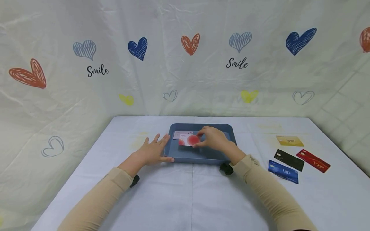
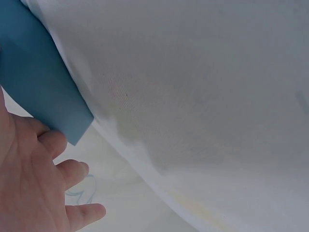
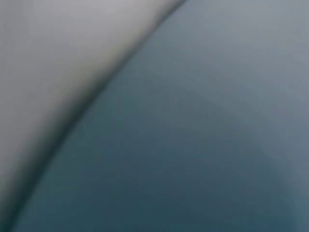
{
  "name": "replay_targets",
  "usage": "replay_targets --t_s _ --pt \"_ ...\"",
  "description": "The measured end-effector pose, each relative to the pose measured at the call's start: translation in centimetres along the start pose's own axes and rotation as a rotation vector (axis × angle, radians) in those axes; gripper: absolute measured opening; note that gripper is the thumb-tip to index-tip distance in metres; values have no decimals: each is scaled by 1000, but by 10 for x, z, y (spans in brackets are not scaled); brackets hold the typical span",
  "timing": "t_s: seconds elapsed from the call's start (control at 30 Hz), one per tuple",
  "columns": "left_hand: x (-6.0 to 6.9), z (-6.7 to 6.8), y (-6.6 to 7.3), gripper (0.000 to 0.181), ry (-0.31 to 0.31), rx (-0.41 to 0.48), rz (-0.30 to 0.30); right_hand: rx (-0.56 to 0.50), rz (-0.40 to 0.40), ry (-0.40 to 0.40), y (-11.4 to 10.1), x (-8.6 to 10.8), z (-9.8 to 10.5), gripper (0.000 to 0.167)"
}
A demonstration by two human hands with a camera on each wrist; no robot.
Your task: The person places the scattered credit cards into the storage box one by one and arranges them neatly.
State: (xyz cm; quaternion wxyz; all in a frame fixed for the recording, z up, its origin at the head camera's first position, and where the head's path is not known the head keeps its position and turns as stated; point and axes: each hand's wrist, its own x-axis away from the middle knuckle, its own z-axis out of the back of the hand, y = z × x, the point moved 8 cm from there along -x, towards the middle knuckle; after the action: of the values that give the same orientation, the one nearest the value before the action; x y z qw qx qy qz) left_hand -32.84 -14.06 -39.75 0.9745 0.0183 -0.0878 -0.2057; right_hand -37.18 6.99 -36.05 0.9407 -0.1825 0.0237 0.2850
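The left hand point(image 1: 153, 151), fingers spread apart, touches the left side of one blue tray point(image 1: 199, 155). One pale pink card point(image 1: 182, 132) lies inside; one red-and-white card point(image 1: 188, 140), overlapping it in the head view, is pinched by the right hand point(image 1: 215, 138) over the tray. Rightward on the white cloth point(image 1: 173, 195) lie four more: blue VIP card point(image 1: 284, 172), black card point(image 1: 289, 160), gold card point(image 1: 290, 141), red VIP card point(image 1: 313, 160).

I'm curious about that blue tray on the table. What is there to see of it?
The tray is a shallow, blue-grey rectangle with rounded corners and a low raised rim; it looks like smooth plastic. It lies flat on the white-covered table, long sides running left to right. The left hand seems to touch its left side, fingers spread. The right hand holds a red-and-white card over it, and a pale card lies inside.
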Motion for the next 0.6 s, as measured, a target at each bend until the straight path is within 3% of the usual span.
replay_targets --t_s 0.6 --pt "4 4 3 107 -4 9 1 70 14 -69 -22 -13 -16 50"
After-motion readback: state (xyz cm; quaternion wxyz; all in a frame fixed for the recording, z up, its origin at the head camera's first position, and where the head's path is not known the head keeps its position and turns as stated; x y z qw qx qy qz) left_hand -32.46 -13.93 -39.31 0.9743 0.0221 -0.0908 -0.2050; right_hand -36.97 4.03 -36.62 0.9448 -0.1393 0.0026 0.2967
